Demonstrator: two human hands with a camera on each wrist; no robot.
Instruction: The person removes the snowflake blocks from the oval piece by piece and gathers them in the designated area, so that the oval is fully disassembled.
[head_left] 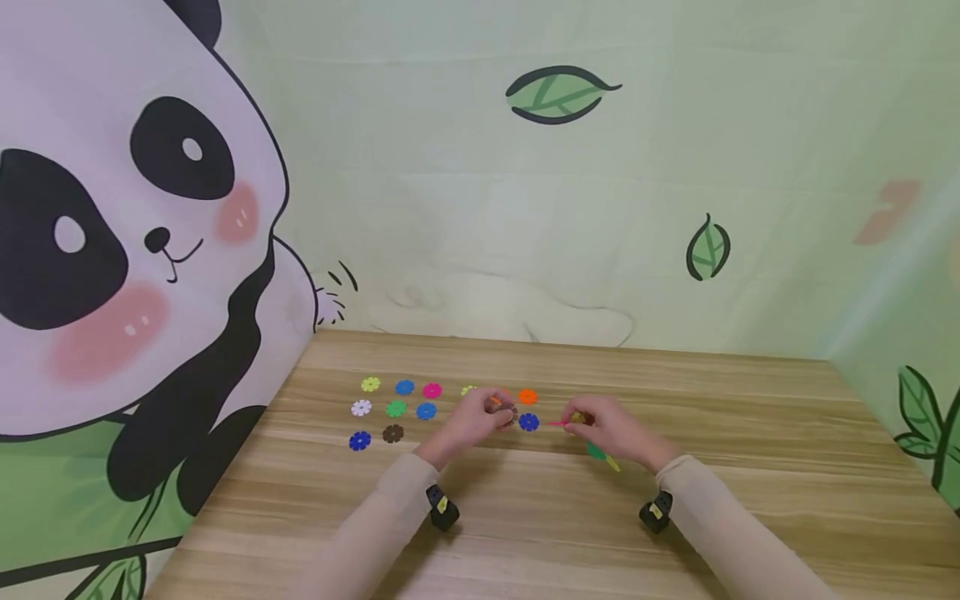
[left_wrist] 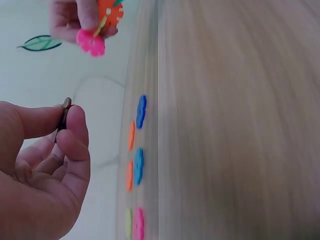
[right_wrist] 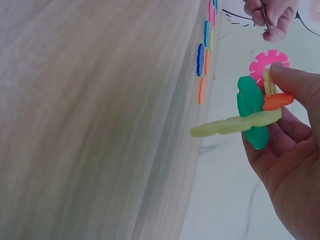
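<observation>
My left hand (head_left: 471,425) pinches a brown notched plastic disc (left_wrist: 64,117) between thumb and fingers, edge-on in the left wrist view. To its right, my right hand (head_left: 611,429) grips a chain of interlocked notched discs. In the right wrist view this cluster shows a pink disc (right_wrist: 260,64), a small yellow one (right_wrist: 268,82) partly behind the thumb, an orange disc (right_wrist: 274,102), a green disc (right_wrist: 248,100) and a pale yellow disc (right_wrist: 225,126) at the outer end. Both hands are raised over the table, a short gap between them.
Loose notched discs lie on the wooden table (head_left: 720,533). A dark blue disc (head_left: 528,422) and an orange disc (head_left: 528,397) lie between the hands. Further left are several more, among them a white disc (head_left: 362,407) and a brown disc (head_left: 393,433). A printed cloth backdrop (head_left: 450,208) stands behind.
</observation>
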